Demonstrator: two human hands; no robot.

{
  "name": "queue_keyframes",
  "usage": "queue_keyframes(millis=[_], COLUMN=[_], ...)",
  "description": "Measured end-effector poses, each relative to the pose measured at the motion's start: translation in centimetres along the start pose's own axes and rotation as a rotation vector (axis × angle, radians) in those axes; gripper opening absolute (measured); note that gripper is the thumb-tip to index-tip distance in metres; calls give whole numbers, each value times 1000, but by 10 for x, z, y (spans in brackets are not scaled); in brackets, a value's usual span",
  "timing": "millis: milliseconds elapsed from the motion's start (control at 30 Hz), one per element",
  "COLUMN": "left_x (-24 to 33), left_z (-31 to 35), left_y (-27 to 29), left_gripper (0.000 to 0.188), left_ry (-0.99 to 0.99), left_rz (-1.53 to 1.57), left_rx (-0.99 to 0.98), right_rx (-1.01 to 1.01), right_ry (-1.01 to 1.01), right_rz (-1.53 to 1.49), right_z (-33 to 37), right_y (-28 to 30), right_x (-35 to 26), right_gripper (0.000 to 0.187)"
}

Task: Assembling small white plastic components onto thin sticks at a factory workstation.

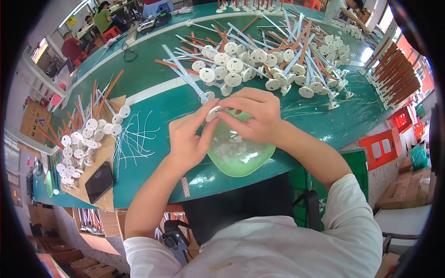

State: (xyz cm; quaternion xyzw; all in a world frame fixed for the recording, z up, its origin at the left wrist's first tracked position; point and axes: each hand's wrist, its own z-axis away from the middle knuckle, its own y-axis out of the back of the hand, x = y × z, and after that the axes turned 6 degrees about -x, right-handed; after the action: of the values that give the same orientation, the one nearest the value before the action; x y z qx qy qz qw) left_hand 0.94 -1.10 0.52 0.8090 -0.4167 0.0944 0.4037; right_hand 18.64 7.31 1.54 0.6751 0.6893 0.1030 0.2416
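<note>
My left hand (pixel 186 138) and my right hand (pixel 256 113) meet above the table, both closed on one small white round disc (pixel 213 113). The disc is tilted, with its edge pinched between thumbs and fingers. Under my right hand stands a light green bowl (pixel 238 170) that holds many small clear or whitish pieces. Just beyond my fingertips lies another white disc piece (pixel 209 95), near a long pale blue strip (pixel 178 62). Whether the held disc has a strip attached, I cannot tell, as my fingers cover part of it.
A large heap of white discs (pixel 234 65) with brown and pale strips spreads across the green table (pixel 153 120). At left, more discs (pixel 74 152), white ties (pixel 134 139) and a dark phone (pixel 99 182) lie on or near cardboard. Co-workers sit farther off.
</note>
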Motion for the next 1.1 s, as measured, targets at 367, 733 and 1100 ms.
queue_keyframes(millis=[367,733,1100], left_x=[-3,-2,-23], left_z=[6,4,-1], left_y=[-9,2,8], left_gripper=[43,36,25], left_ry=[9,25,211], left_rz=[14,-6,98], left_rx=[7,-61,-138], right_rx=[-16,-84,-447], right_ry=[-144,-212,-468], right_rz=[-6,-164,-188], right_z=[2,3,-6], right_y=[-1,1,16], right_x=[-9,-10,-10], right_gripper=[14,11,24])
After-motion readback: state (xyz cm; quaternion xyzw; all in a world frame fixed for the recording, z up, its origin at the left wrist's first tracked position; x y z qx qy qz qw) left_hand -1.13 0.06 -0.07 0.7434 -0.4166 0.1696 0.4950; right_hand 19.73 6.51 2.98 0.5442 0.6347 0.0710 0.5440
